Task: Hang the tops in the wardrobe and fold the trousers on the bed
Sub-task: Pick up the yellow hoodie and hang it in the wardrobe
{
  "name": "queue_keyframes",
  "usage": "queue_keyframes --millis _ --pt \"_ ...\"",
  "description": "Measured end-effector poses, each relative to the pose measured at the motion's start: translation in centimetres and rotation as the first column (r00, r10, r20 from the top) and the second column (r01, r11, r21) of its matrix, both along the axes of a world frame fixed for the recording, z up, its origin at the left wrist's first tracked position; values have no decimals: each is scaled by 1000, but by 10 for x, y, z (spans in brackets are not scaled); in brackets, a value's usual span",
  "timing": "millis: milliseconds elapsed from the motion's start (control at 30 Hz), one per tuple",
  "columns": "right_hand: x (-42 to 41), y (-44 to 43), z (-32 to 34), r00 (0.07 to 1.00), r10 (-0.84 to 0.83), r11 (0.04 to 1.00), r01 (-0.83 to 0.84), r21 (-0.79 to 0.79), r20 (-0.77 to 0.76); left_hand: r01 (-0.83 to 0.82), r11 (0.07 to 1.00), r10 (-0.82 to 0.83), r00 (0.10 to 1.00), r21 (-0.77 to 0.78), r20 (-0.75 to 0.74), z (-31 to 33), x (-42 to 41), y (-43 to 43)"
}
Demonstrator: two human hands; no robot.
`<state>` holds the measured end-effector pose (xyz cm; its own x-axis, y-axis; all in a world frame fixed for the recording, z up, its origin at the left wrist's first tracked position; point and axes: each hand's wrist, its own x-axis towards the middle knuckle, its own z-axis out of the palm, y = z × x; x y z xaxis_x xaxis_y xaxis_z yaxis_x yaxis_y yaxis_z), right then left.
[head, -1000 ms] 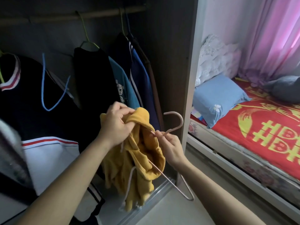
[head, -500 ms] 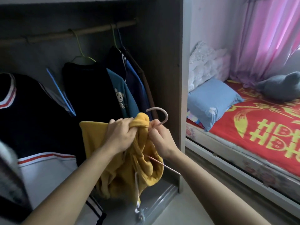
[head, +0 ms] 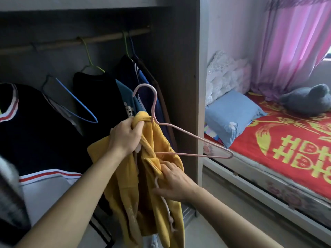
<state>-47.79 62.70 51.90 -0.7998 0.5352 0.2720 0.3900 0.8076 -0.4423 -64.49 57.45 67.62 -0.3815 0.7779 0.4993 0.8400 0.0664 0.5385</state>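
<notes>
A yellow hooded top (head: 148,197) hangs bunched in front of the open wardrobe. My left hand (head: 125,136) grips its neck, where a pink wire hanger (head: 195,142) goes in. The hanger's hook stands upright above my fist and its right arm sticks out bare toward the bed. Lower down, my right hand (head: 174,181) pinches a fold of the yellow fabric near a pale drawstring. The wardrobe rail (head: 75,42) runs across above.
Several dark tops (head: 100,97) hang on the rail, with an empty blue hanger (head: 80,106) between them. The wardrobe's side panel (head: 180,86) stands just right of the hanger. Beyond it lies the bed (head: 290,149) with a red cover, a blue pillow (head: 231,115) and a grey plush toy (head: 308,99).
The hanger has swung upright and risen, its right arm now sticking out of the top. My right hand left the hook and dropped to the fabric lower down.
</notes>
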Motion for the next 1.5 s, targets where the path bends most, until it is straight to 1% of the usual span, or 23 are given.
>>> queue_keyframes --millis 67,133,200,233,300,367,467,633,667,733,800,867,900,967,1000,1067,1133,1167,1233,1300,1367,1433,1500 --pt "-7 0 1 1000 25 988 -23 153 -12 16 999 -15 999 38 -30 4 6 2" --pt "-12 -3 3 987 138 965 -115 237 -85 10 998 -6 997 63 -73 5 6 3" --pt "-6 -5 4 964 234 965 -214 149 -130 -11 997 20 991 74 -134 4 -4 3" --pt "1 -2 5 963 234 971 -225 85 -133 -20 997 32 987 78 -155 2 -12 3" --pt "20 10 6 985 151 988 -149 30 -85 -69 994 81 985 80 -153 -5 -30 -3" --pt "40 23 11 999 42 996 -42 85 0 -191 980 195 975 48 -109 -15 -47 -8" --pt "52 31 26 998 1 980 -13 197 63 -355 935 355 934 2 -42 -29 -65 -11" --pt "57 29 40 1000 -16 918 4 396 26 -346 935 351 934 -76 64 -37 -76 -8" --pt "58 26 39 1000 2 902 -7 431 12 -320 942 330 937 -99 117 -38 -75 -7" --pt "56 16 37 997 72 873 -80 482 35 -228 965 260 906 -133 333 -38 -73 -6" --pt "52 8 32 986 145 858 -168 485 85 -97 985 164 797 -145 581 -36 -66 -2" --pt "49 5 30 976 173 896 -212 391 131 -2 990 105 692 -144 714 -34 -57 3" --pt "50 6 29 974 173 932 -209 295 143 9 991 92 670 -132 737 -33 -53 6" --pt "56 16 28 972 114 986 -135 95 206 -14 993 99 662 -120 743 -32 -47 8" --pt "62 22 28 967 55 995 -75 72 251 -17 992 104 652 -123 751 -33 -46 7" --pt "75 35 27 944 -84 988 37 150 319 67 990 54 613 -120 788 -37 -43 3" --pt "80 41 27 926 -186 958 96 272 327 118 987 19 607 -113 794 -43 -35 2" --pt "80 40 27 921 -211 940 100 326 328 71 990 52 626 -124 778 -45 -31 5" --pt "79 35 28 914 -226 905 69 419 337 -135 976 219 668 -173 711 -48 -22 9" --pt "78 32 31 908 -254 872 66 485 332 -274 942 329 645 -193 689 -50 -20 13" --pt "79 31 35 890 -304 864 107 492 340 -290 942 320 634 -167 704 -51 -21 15" --pt "79 31 37 871 -344 875 162 457 351 -256 960 263 685 -114 679 -54 -24 16" --pt "81 34 39 890 -352 880 209 426 291 -245 965 245 736 -90 631 -55 -28 15"
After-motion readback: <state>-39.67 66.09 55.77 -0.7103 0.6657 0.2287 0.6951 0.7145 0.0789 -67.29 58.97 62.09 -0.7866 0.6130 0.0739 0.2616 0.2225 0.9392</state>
